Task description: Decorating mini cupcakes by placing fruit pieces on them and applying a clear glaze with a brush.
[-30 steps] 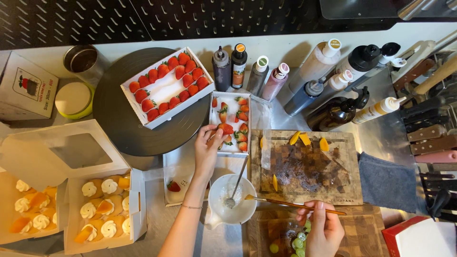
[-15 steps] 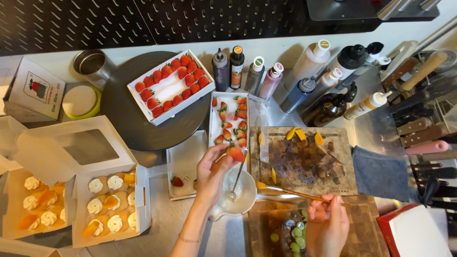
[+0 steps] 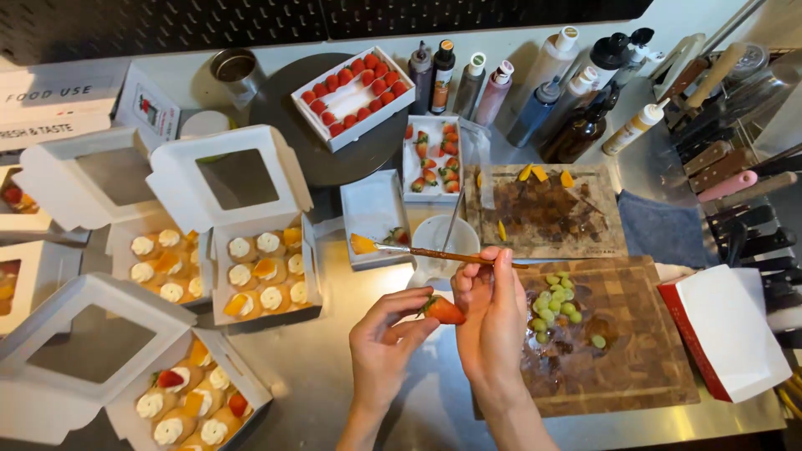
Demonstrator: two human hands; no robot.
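Observation:
My left hand [image 3: 383,338] holds a cut strawberry piece [image 3: 443,310] at its fingertips, just in front of me over the steel counter. My right hand [image 3: 491,311] sits right beside it, pinching a long thin brush [image 3: 434,253] that points left. The brush's orange-yellow tip [image 3: 362,244] hovers over a small white tray [image 3: 373,215]. Behind both hands stands a white bowl [image 3: 443,238] with a utensil in it. Open white boxes of cream-topped pastries [image 3: 261,276] lie to the left.
A white tray of cut strawberries [image 3: 433,159] and a box of whole strawberries [image 3: 354,87] on a round dark stand [image 3: 288,117] sit at the back. Squeeze bottles [image 3: 493,88] line the wall. Green grapes [image 3: 553,302] lie on a wooden board [image 3: 635,351]; knives [image 3: 735,184] are at right.
My left hand has come back from the cut strawberry tray with a strawberry piece. My right hand has lifted the brush and met the left. My view has shifted left, showing more pastry boxes.

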